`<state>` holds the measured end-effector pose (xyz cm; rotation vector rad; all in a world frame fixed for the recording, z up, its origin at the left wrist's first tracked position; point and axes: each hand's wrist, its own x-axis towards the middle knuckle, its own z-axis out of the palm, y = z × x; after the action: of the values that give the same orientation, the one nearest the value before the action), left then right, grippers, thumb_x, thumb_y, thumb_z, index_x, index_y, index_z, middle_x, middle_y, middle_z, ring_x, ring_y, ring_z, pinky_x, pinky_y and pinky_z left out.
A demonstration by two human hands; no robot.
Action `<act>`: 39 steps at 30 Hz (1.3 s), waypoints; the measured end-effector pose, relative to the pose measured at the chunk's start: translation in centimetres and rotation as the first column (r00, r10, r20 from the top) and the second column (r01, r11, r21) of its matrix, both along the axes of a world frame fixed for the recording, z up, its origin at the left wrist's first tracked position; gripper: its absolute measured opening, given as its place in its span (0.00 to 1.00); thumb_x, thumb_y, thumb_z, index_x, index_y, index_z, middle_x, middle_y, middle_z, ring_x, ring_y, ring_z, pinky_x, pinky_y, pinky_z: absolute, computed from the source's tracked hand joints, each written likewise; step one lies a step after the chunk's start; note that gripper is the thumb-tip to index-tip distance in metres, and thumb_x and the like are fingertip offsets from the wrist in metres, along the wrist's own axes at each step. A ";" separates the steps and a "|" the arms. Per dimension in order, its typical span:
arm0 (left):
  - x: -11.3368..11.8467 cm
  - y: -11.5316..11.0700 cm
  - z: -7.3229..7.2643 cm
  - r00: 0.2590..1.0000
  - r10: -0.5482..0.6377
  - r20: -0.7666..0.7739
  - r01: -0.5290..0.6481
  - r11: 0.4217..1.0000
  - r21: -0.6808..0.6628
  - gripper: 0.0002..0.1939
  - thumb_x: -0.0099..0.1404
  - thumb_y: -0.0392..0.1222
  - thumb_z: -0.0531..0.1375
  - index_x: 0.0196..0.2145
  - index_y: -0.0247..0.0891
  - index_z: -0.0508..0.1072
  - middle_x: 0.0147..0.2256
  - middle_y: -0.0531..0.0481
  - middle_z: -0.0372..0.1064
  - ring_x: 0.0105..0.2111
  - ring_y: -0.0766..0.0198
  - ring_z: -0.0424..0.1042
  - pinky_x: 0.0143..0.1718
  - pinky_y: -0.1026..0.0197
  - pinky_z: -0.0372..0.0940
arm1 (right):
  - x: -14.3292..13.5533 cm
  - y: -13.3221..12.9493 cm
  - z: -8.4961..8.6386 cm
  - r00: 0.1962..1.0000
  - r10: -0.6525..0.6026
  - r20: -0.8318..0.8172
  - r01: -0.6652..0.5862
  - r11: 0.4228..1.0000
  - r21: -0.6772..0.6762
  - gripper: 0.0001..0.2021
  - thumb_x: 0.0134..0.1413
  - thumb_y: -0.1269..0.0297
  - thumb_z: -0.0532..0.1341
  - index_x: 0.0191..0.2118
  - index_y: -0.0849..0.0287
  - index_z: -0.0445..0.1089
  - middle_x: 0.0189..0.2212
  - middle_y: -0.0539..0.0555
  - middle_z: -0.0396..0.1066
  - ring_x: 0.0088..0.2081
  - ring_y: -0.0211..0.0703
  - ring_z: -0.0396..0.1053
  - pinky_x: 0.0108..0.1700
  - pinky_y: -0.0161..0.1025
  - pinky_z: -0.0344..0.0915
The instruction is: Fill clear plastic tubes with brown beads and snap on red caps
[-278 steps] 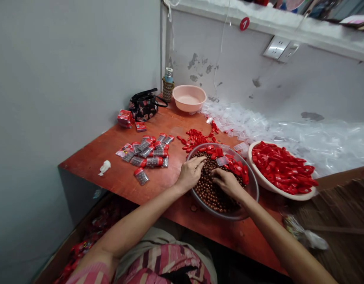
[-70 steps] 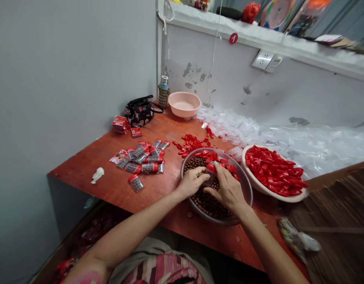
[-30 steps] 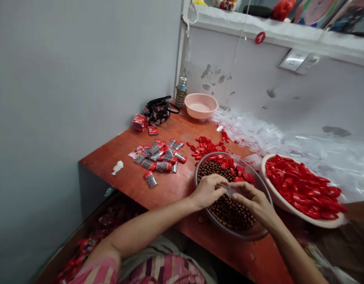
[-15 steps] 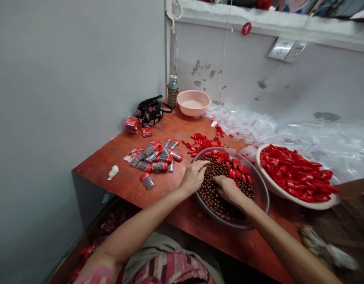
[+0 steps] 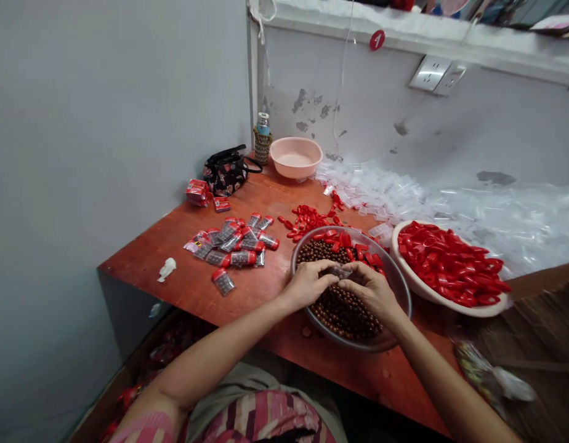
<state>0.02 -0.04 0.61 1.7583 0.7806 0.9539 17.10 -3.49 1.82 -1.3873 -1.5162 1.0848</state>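
Observation:
Over a grey basin (image 5: 407, 307) of small brown balls (image 5: 347, 317), both my hands hold a small clear plastic case (image 5: 340, 272) with dark balls showing inside. My left hand (image 5: 310, 286) pinches its left end between thumb and fingers. The thumb and fingers of my right hand (image 5: 372, 290) close on its right end. Red plastic caps (image 5: 344, 239) lie on the balls along the basin's far side. Left of the basin is a loose pile of filled cases with red caps (image 5: 242, 257).
A cream bowl (image 5: 395, 246) heaped with red caps stands right of the basin. Clear empty cases (image 5: 432, 200) are piled along the wall. A pink basin (image 5: 296, 172), a flowered bag (image 5: 224, 175) and a bottle in a woven holder (image 5: 263, 144) are at the back. Cardboard (image 5: 538, 344) is at right.
My hands have come up from among the balls and drawn together. The small case now shows between them. The view has shifted slightly.

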 end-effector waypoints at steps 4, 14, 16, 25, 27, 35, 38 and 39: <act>0.6 0.3 -0.2 0.997 -0.002 0.071 0.006 0.998 -0.062 0.11 0.58 0.37 0.57 0.39 0.37 0.74 0.41 0.48 0.73 0.42 0.61 0.70 0.48 0.59 0.62 | 0.8 -0.4 0.0 0.999 -0.014 0.045 0.013 1.000 0.022 0.13 0.45 0.57 0.62 0.36 0.57 0.66 0.34 0.52 0.71 0.36 0.43 0.69 0.40 0.41 0.66; 1.1 1.2 -2.5 0.964 0.114 0.239 -0.039 0.955 -0.295 0.14 0.61 0.34 0.52 0.44 0.37 0.71 0.45 0.46 0.69 0.46 0.61 0.68 0.47 0.55 0.65 | 2.5 0.0 -0.2 0.836 0.053 0.546 -0.132 0.985 0.107 0.07 0.51 0.65 0.56 0.37 0.56 0.66 0.34 0.52 0.72 0.37 0.42 0.69 0.41 0.39 0.63; 1.1 1.4 -2.8 0.970 0.134 0.205 -0.089 0.972 -0.217 0.15 0.60 0.33 0.52 0.44 0.37 0.71 0.45 0.46 0.70 0.46 0.61 0.68 0.49 0.55 0.63 | 1.8 -0.1 -0.6 0.699 0.079 0.711 -0.224 0.968 0.113 0.08 0.51 0.70 0.53 0.37 0.56 0.67 0.35 0.53 0.72 0.38 0.43 0.68 0.42 0.39 0.62; 0.8 1.0 -1.9 0.976 0.144 0.162 -0.113 0.976 -0.185 0.17 0.60 0.42 0.55 0.47 0.37 0.70 0.46 0.45 0.69 0.47 0.59 0.68 0.52 0.54 0.60 | 0.6 0.2 -0.3 0.979 0.032 0.203 -0.043 0.998 0.052 0.08 0.50 0.62 0.58 0.37 0.58 0.65 0.34 0.51 0.70 0.36 0.41 0.68 0.40 0.39 0.65; 1.0 0.7 -1.3 0.988 0.025 0.156 0.001 0.986 -0.166 0.17 0.58 0.44 0.58 0.45 0.37 0.71 0.44 0.46 0.71 0.45 0.58 0.68 0.50 0.55 0.61 | 1.0 0.3 0.7 0.998 0.022 0.061 -0.025 0.999 0.048 0.11 0.48 0.60 0.60 0.37 0.58 0.65 0.34 0.51 0.71 0.36 0.41 0.69 0.40 0.39 0.65; 1.4 0.1 -1.2 0.936 0.000 0.353 0.108 0.952 -0.287 0.15 0.59 0.43 0.58 0.44 0.37 0.71 0.44 0.47 0.69 0.44 0.59 0.68 0.45 0.58 0.65 | 4.6 1.0 1.9 0.794 -0.126 0.595 0.015 0.982 0.188 0.10 0.52 0.58 0.56 0.37 0.56 0.70 0.33 0.52 0.73 0.35 0.42 0.70 0.38 0.37 0.64; 1.2 0.2 -1.1 0.912 -0.028 0.409 0.208 0.891 -0.404 0.17 0.56 0.44 0.60 0.43 0.35 0.71 0.43 0.45 0.69 0.42 0.59 0.69 0.42 0.57 0.66 | 4.0 0.5 0.7 0.467 -0.086 0.880 -0.037 0.993 0.116 0.11 0.55 0.57 0.52 0.34 0.54 0.70 0.34 0.52 0.73 0.34 0.43 0.70 0.34 0.37 0.62; 1.2 0.2 -1.0 0.899 -0.014 0.437 0.237 0.855 -0.460 0.18 0.55 0.45 0.61 0.43 0.35 0.71 0.41 0.45 0.70 0.40 0.59 0.70 0.40 0.57 0.67 | 3.4 0.4 0.2 0.352 -0.087 0.932 -0.021 0.995 0.101 0.12 0.56 0.56 0.51 0.35 0.54 0.70 0.34 0.53 0.72 0.34 0.44 0.70 0.33 0.37 0.62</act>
<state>1.17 0.19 -0.42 1.0778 0.5541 0.8935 20.52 -3.12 2.06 -2.1290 -2.2541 0.0116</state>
